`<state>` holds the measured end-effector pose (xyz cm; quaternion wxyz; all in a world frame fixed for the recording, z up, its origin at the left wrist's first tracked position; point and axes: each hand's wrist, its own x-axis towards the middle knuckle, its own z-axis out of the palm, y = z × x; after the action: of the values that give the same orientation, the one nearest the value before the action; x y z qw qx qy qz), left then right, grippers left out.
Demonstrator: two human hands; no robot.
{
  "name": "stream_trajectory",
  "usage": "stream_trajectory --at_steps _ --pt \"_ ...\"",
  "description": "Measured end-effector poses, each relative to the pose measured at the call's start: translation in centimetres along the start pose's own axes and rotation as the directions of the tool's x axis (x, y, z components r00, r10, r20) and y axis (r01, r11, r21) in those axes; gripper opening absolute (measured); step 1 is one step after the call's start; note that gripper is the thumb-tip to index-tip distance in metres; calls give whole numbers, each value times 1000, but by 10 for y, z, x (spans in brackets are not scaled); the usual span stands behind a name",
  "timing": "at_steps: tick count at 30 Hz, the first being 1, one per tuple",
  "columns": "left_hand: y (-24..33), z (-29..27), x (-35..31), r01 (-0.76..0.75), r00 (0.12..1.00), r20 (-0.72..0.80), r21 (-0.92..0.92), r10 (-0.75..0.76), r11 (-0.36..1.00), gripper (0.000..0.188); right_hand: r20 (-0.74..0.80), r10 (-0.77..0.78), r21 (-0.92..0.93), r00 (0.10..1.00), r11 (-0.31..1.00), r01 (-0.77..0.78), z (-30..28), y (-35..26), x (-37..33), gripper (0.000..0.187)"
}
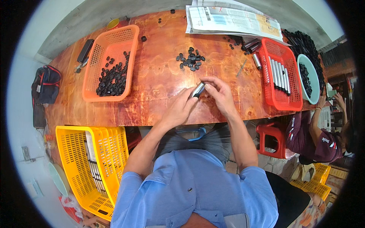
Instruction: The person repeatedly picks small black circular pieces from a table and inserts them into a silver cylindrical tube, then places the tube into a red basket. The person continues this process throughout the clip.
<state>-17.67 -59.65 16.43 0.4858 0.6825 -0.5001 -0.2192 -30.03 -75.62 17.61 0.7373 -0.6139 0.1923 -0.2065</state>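
Note:
Over the near middle of the wooden table, both my hands are on one short silver tube (198, 90) with black parts. My left hand (180, 106) is closed round its lower end, where a black piece shows at the fingers. At the upper end, the thumb and fingers of my right hand (220, 94) are pinched on the tube. What lies under the right fingertips is hidden. Just beyond my hands is a loose pile of small black oval caps (191, 59).
An orange basket (132, 68) of black caps stands left. At right are a red basket (268, 85) of silver tubes, a pale green basin (314, 81) and loose tubes (252, 46). Newspapers (228, 21) lie behind. Yellow crates (76, 131) stand lower left; another person (319, 140) works far right.

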Motion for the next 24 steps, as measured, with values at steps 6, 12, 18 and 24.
stream_trajectory --at_steps 6,12,18,24 --pt "-16 -5 35 -194 981 80 478 178 857 45 -60 154 -352 986 921 -166 -18 -10 24 27" --pt "-22 4 41 -326 939 136 639 314 697 43 -91 235 -297 968 921 -252 -26 7 27 21" --pt "-22 10 36 -313 941 97 615 324 724 42 -103 125 -263 987 953 -148 -27 16 19 16" --pt "-24 13 33 -308 939 66 595 337 742 42 -123 53 -277 991 957 -86 -27 23 14 16"
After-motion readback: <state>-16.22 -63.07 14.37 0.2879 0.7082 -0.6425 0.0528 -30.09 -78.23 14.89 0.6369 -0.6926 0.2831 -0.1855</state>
